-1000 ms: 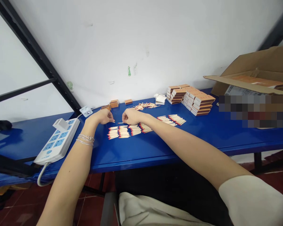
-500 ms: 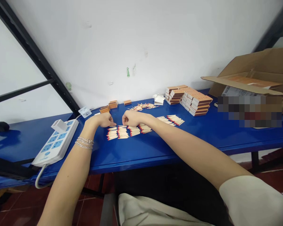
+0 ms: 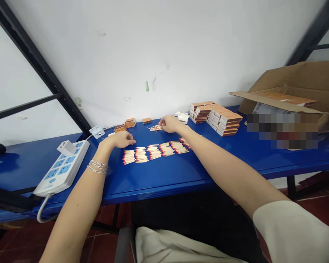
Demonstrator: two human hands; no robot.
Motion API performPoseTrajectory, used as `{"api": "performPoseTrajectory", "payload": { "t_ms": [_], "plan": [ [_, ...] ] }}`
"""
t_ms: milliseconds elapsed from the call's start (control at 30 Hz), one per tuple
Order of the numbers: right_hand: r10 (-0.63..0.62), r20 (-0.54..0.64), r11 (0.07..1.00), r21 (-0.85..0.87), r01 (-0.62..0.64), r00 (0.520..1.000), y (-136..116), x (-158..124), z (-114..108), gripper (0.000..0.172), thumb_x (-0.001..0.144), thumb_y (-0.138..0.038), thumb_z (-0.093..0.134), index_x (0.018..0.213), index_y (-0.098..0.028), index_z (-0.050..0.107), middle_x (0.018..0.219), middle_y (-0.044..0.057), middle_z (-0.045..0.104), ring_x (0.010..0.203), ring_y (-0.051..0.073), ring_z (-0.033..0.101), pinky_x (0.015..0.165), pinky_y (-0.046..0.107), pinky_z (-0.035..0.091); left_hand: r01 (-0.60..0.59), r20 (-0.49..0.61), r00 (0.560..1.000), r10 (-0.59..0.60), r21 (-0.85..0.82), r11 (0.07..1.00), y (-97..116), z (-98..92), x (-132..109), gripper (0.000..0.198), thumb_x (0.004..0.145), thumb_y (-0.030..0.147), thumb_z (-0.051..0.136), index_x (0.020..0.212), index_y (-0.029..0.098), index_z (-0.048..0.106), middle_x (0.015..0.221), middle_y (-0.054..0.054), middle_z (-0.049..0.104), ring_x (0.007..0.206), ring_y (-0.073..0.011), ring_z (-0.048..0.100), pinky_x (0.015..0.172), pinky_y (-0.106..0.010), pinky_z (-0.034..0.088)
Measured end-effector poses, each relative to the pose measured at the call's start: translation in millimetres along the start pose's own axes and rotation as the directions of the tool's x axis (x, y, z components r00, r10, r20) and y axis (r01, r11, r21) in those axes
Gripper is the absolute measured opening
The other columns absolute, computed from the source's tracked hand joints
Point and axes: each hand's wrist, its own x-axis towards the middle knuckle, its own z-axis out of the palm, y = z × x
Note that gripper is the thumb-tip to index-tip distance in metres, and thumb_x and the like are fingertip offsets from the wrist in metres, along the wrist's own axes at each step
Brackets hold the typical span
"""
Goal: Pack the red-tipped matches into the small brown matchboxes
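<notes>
- The left hand (image 3: 120,139) and the right hand (image 3: 170,124) are well apart. The left one lies open on the table, just behind the matches, and I can see nothing in it.
- The fingertips (image 3: 161,124) of the right hand touch a small loose pile of matches (image 3: 155,128). If they pinch some, I cannot tell.
- A row of match bundles (image 3: 156,152) lies side by side on the blue table (image 3: 159,179), in front of both hands.
- Stacked matchboxes (image 3: 216,117) stand to the right, near the wall (image 3: 164,54).
- A power strip (image 3: 63,164) lies left of the left hand.
</notes>
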Motion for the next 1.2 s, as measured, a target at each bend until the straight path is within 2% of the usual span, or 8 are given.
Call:
{"api": "performPoseTrajectory", "payload": {
  "t_ms": [67, 167, 300, 600, 733, 933, 1100, 1200],
  "plan": [
    [-0.038, 0.035, 0.999, 0.036, 0.037, 0.999, -1, 2, 6, 0.023, 0.082, -0.017, 0.062, 0.1, -0.02, 0.075, 0.103, 0.006, 0.075, 0.095, 0.019, 0.067, 0.08, 0.024, 0.047, -0.026, -0.039, 0.999, 0.024, -0.037, 0.999, -1, 3.1, 4, 0.037, 0.077, 0.051, 0.051, 0.08, 0.018, 0.066, 0.081, -0.007, 0.069, 0.073, -0.0195, 0.058, 0.064, -0.028, 0.041],
    [-0.101, 0.043, 0.995, 0.019, 0.1, 0.994, -10, 4, 15, 0.022, 0.083, -0.021, 0.063, 0.102, -0.022, 0.075, 0.105, 0.006, 0.075, 0.097, 0.02, 0.067, 0.083, 0.026, 0.047, -0.057, -0.027, 0.998, 0.055, -0.105, 0.993, -3, 6.0, 8, 0.038, 0.076, 0.05, 0.049, 0.082, 0.017, 0.066, 0.082, -0.007, 0.068, 0.073, -0.0194, 0.057, 0.066, -0.029, 0.042],
    [-0.098, 0.043, 0.993, -0.068, 0.101, 0.994, -21, 1, 20, 0.026, 0.082, -0.014, 0.059, 0.103, -0.02, 0.074, 0.109, 0.009, 0.074, 0.104, 0.024, 0.066, 0.09, 0.031, 0.046, -0.069, -0.02, 0.998, 0.067, -0.147, 0.987, -6, 7.9, 11, 0.041, 0.077, 0.053, 0.046, 0.08, 0.016, 0.064, 0.08, -0.007, 0.066, 0.072, -0.0196, 0.056, 0.066, -0.03, 0.042],
    [-0.258, 0.128, 0.966, 0.054, 0.253, 0.958, -27, -7, 15, 0.026, 0.076, -0.005, 0.059, 0.088, -0.019, 0.077, 0.09, 0.004, 0.077, 0.084, 0.016, 0.068, 0.074, 0.02, 0.047, -0.059, -0.036, 0.998, 0.055, -0.117, 0.991, -2, 8.7, 11, 0.041, 0.079, 0.056, 0.046, 0.072, 0.018, 0.06, 0.073, -0.004, 0.062, 0.067, -0.0177, 0.052, 0.063, -0.029, 0.039],
    [-0.26, 0.117, 0.962, 0.114, 0.247, 0.958, -36, -12, 15, 0.024, 0.075, -0.01, 0.069, 0.097, -0.015, 0.075, 0.094, 0.005, 0.077, 0.086, 0.016, 0.069, 0.074, 0.02, 0.048, -0.06, -0.031, 0.998, 0.057, -0.125, 0.99, -2, 9.0, 12, 0.04, 0.078, 0.055, 0.046, 0.072, 0.018, 0.059, 0.073, -0.005, 0.062, 0.067, -0.0178, 0.052, 0.063, -0.029, 0.039],
    [-0.269, 0.14, 0.956, 0.161, 0.247, 0.953, -46, -18, 11, 0.035, 0.069, 0.001, 0.067, 0.101, -0.013, 0.073, 0.096, 0.007, 0.076, 0.088, 0.016, 0.07, 0.073, 0.019, 0.049, -0.067, -0.045, 0.997, 0.062, -0.129, 0.989, -5, 9.8, 14, 0.042, 0.075, 0.058, 0.048, 0.072, 0.019, 0.06, 0.072, -0.004, 0.063, 0.068, -0.0184, 0.052, 0.063, -0.029, 0.039],
    [-0.144, 0.218, 0.989, 0.049, 0.136, 0.965, -49, -24, -2, 0.038, 0.067, -0.001, 0.07, 0.103, -0.013, 0.073, 0.099, 0.009, 0.076, 0.089, 0.02, 0.07, 0.073, 0.022, 0.05, -0.062, -0.037, 0.998, 0.057, -0.142, 0.988, -4, 9.0, 13, 0.041, 0.075, 0.058, 0.05, 0.072, 0.019, 0.061, 0.075, -0.005, 0.066, 0.068, -0.0185, 0.054, 0.064, -0.03, 0.04],
    [-0.182, 0.29, 0.983, 0.078, 0.166, 0.939, -52, -29, -8, 0.042, 0.067, 0.002, 0.064, 0.104, -0.014, 0.075, 0.094, 0.007, 0.077, 0.088, 0.019, 0.07, 0.072, 0.022, 0.05, -0.058, -0.037, 0.998, 0.054, -0.146, 0.988, -3, 8.3, 12, 0.042, 0.075, 0.059, 0.051, 0.072, 0.019, 0.062, 0.077, -0.005, 0.067, 0.071, -0.0186, 0.055, 0.064, -0.029, 0.04]
  ]
}}
